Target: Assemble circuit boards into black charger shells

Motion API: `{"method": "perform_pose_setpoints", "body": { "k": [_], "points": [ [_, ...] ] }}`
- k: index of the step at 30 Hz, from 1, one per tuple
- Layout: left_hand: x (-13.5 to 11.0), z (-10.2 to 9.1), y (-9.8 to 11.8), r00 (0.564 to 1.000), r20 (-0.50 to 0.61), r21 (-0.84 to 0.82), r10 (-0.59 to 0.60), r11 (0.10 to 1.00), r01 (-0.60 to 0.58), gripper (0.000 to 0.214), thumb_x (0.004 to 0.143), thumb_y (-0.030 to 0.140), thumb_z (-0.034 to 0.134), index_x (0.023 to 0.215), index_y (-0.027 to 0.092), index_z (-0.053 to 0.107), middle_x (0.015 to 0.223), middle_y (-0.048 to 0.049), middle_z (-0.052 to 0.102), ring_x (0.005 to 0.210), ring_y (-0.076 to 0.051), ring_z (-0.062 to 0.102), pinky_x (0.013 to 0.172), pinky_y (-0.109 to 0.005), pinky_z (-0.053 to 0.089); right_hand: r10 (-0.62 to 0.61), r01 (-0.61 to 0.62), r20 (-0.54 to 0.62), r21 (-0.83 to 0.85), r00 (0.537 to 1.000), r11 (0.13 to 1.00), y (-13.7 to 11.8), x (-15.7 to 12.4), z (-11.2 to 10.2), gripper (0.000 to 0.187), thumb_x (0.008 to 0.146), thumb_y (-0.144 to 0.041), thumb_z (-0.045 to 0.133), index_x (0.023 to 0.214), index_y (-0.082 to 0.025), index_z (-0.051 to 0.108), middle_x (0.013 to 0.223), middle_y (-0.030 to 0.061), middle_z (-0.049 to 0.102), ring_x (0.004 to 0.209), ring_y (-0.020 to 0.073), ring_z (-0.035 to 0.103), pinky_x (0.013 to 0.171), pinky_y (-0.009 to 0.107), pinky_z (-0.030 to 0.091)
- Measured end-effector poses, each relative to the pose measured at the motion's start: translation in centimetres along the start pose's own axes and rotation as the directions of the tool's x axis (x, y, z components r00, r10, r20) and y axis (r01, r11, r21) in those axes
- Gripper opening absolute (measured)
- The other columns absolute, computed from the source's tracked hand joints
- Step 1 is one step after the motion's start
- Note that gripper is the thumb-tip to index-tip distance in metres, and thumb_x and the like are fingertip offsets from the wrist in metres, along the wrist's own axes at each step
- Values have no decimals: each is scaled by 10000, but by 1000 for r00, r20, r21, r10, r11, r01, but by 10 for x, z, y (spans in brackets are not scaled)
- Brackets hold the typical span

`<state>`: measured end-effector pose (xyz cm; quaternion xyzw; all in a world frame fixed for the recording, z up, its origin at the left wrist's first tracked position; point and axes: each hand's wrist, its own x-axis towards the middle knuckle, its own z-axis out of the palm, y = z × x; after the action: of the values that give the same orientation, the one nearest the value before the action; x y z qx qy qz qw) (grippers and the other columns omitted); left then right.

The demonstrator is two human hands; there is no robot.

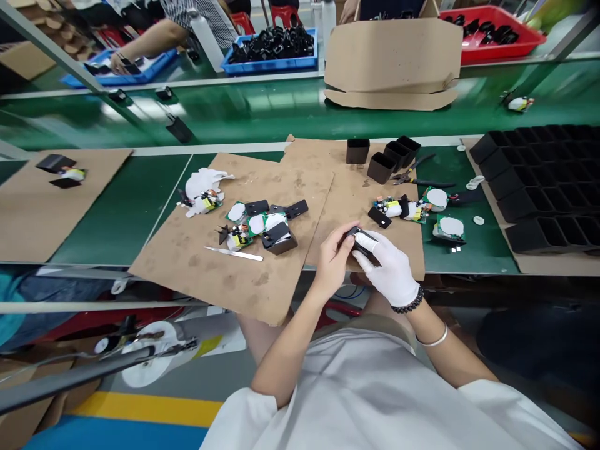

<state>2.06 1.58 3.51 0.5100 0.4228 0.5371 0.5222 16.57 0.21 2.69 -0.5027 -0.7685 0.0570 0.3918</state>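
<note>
Both of my hands meet around one black plastic housing [360,237] above the front edge of the bench. My bare left hand [335,256] grips its left side, thumb on top. My right hand [387,265], in a white glove, closes round the other side; much of the housing is hidden by the fingers. To the left on cardboard lie white tweezers [234,254], a black case [280,239] with something pale inside, and several green circuit boards [257,225]. Right of my hands are more circuit boards [403,209] and a small black cover [379,217].
Several black cases [380,167] stand behind, beside pliers [424,181]. Rows of black cases [539,181] fill the right side. A crumpled white glove [206,181] lies at left. Beyond the green conveyor [262,112] are a cardboard box [392,59], a blue tray [272,67] and another person's arm [152,44].
</note>
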Motion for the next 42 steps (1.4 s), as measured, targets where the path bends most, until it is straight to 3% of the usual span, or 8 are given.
{"method": "perform_pose_setpoints", "body": {
  "k": [9,12,20,27,31,35,38,42],
  "points": [
    [-13,0,-2,977,-197,15,83,997,-81,342,942,444,642,1188,209,685,1253,-101,709,1190,-215,671,1087,-358,505,45,-43,-73,33,996,999,-5,5,-15,299,922,-239,632,1206,-279,716,1234,75,745,1116,249,730,990,378,606],
    [-18,-8,-7,963,-217,104,161,984,-141,284,954,418,628,1126,201,694,1208,-101,695,1187,-208,655,1100,-360,491,48,-43,-61,68,997,997,-3,5,-15,258,916,-239,639,1158,-239,726,1124,89,777,1007,250,762,889,366,640],
    [-14,-11,-2,984,-142,30,105,994,-102,314,932,424,660,1150,199,681,1235,-107,705,1206,-212,660,1135,-372,469,70,-71,-97,1,993,998,-5,1,-14,253,923,-248,641,1158,-227,733,1166,99,768,1039,261,753,922,382,621],
    [5,-3,-1,989,146,-126,-15,991,33,343,915,387,657,1206,208,684,1317,-90,702,1281,-237,628,1144,-376,461,167,-162,-43,91,985,983,7,-8,-1,375,908,-328,673,1271,-236,675,1225,83,752,1076,243,748,957,371,619],
    [11,0,0,988,151,-163,-38,985,63,295,866,228,637,1152,200,704,1246,-77,735,1223,-230,657,1108,-370,486,228,-212,-84,165,970,963,7,-12,0,483,875,-365,720,1328,-219,634,1287,102,723,1110,244,736,991,371,607],
    [12,4,-1,990,125,-140,-65,987,82,277,851,208,622,1115,185,701,1202,-83,741,1175,-224,675,1079,-364,502,203,-187,-50,227,978,956,7,-7,-1,332,876,-310,700,1196,-224,712,1192,93,763,1096,242,739,1003,388,597],
    [9,6,-6,997,68,-134,-26,990,35,302,880,332,664,1148,193,679,1221,-93,725,1189,-225,666,1079,-364,501,365,-319,-13,460,931,829,8,0,-6,293,805,-324,762,1079,-227,722,1120,86,778,1067,256,746,988,426,605],
    [2,4,-12,996,-65,-131,64,989,-72,393,917,502,646,1183,214,652,1175,-94,722,1156,-218,675,1064,-368,507,584,-509,260,802,769,312,4,10,-25,266,847,-413,691,1061,-258,663,1247,70,734,1152,268,713,940,501,626]
  ]
}}
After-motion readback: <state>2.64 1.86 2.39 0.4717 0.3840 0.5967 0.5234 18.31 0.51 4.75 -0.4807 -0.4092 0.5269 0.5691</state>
